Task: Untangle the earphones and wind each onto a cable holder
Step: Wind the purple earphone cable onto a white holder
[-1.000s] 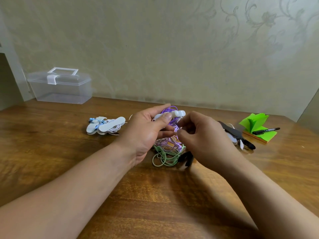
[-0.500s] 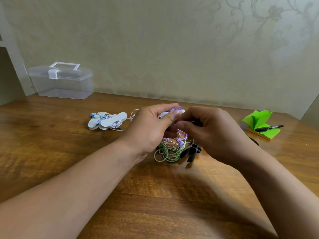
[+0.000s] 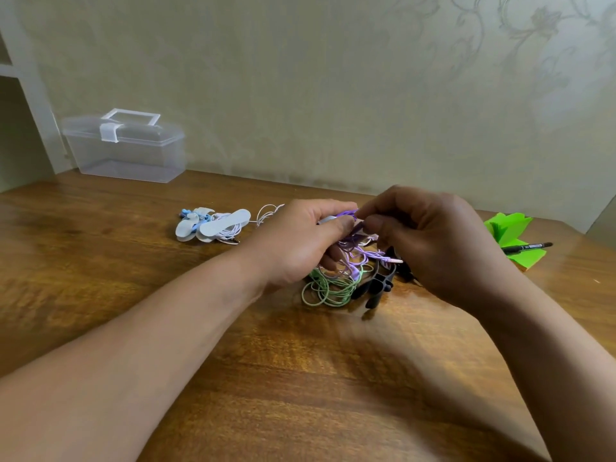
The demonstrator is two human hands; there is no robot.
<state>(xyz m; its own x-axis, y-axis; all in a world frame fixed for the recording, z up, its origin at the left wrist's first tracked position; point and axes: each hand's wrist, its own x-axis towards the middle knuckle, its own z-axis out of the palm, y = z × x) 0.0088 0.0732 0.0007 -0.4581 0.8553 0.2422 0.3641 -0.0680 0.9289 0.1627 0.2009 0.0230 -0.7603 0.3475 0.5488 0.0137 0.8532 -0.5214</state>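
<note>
At worktop [image 3: 133, 295] centre: left hand [image 3: 296, 241] grips white cable holder [image 3: 328, 219]; right hand [image 3: 436, 241] pinches purple earphone cable [image 3: 348, 213] beside it. Beneath hands, green-lilac earphone tangle [image 3: 333, 288] on worktop. Far left: wound holders [image 3: 223, 225].

clear box [image 3: 126, 155], green notepad [image 3: 506, 228], black pen [image 3: 526, 247]

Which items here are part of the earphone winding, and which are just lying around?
Job: purple earphones, green earphones, black holders, wound white sets.
Lying about: clear box, green notes, pen.
</note>
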